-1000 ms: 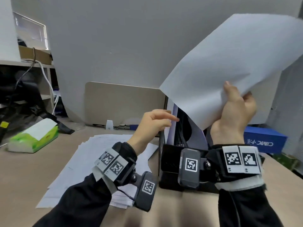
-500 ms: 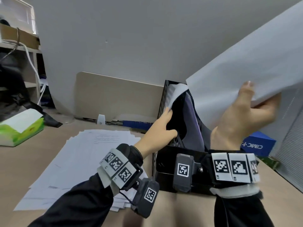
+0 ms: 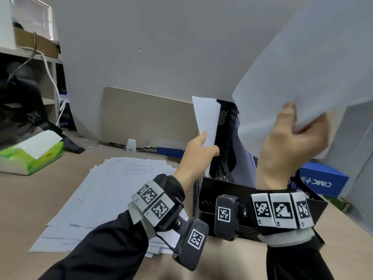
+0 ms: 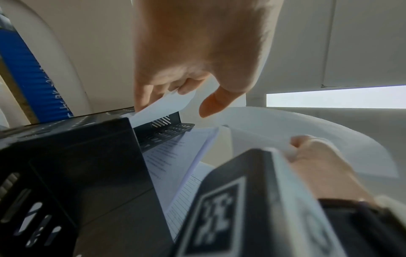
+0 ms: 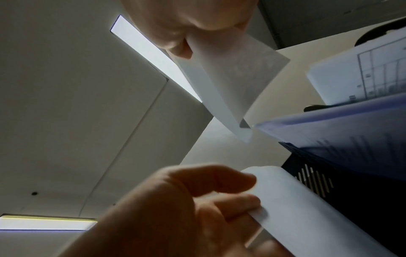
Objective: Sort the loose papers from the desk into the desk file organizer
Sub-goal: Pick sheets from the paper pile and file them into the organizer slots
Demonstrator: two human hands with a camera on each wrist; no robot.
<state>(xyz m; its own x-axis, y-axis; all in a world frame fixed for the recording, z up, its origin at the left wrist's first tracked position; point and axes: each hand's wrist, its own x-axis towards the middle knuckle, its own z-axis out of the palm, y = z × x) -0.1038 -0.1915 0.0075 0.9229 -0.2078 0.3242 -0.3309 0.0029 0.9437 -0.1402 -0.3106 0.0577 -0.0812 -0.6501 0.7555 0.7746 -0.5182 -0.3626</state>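
A black mesh file organizer [image 3: 220, 201] stands on the desk just in front of me, with papers and a bluish folder [image 5: 329, 125] in its slots. My left hand [image 3: 209, 145] holds the edge of a white sheet [image 3: 206, 118] that stands in the organizer's left slot, fingers behind it and thumb in front. My right hand [image 3: 300, 122] pinches the lower corner of a large blank sheet [image 3: 302, 67] raised above the organizer's right side. The loose paper stack [image 3: 121, 188] lies on the desk to the left.
A green tissue box [image 3: 30, 156] sits at the far left of the desk. A blue box [image 3: 323, 180] lies behind the organizer on the right. A beige panel [image 3: 147, 118] and the grey wall close off the back. Shelving with cables stands at the left.
My left hand reached into the organizer's left slot and took hold of the standing sheet. My right hand lifted the large sheet higher and to the right.
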